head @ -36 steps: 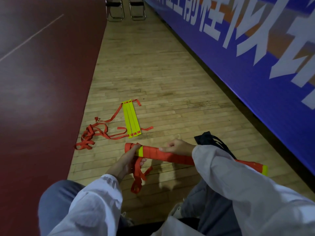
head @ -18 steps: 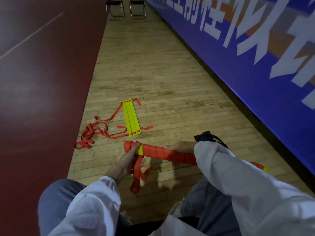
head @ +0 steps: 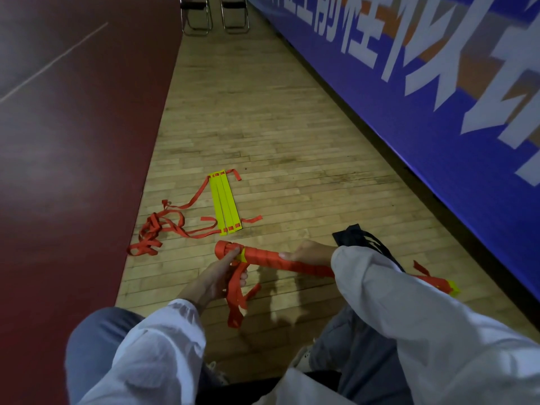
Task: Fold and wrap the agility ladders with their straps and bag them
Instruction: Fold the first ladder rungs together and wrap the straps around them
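Note:
A folded agility ladder, wound round with its red strap into a long bundle [head: 263,256], is held level above the floor in front of my knees. My left hand [head: 217,276] pinches the loose red strap end [head: 237,299] at the bundle's left tip, and the rest of the strap hangs below it. My right hand [head: 309,254] grips the bundle's middle. The bundle's yellow right end [head: 451,287] shows past my right sleeve. A second ladder [head: 225,201] lies flat on the floor, its yellow rungs stacked and its red straps [head: 157,229] tangled to the left.
A black drawstring bag [head: 355,239] lies on the wooden floor behind my right hand. A blue banner wall [head: 423,112] runs along the right. Dark red court flooring [head: 73,171] lies to the left. Two folding chairs [head: 214,16] stand far ahead.
My left hand has shifted a little up along the bundle's left end with the strap. The bundle's right end has dropped slightly. The ladder on the floor has not moved.

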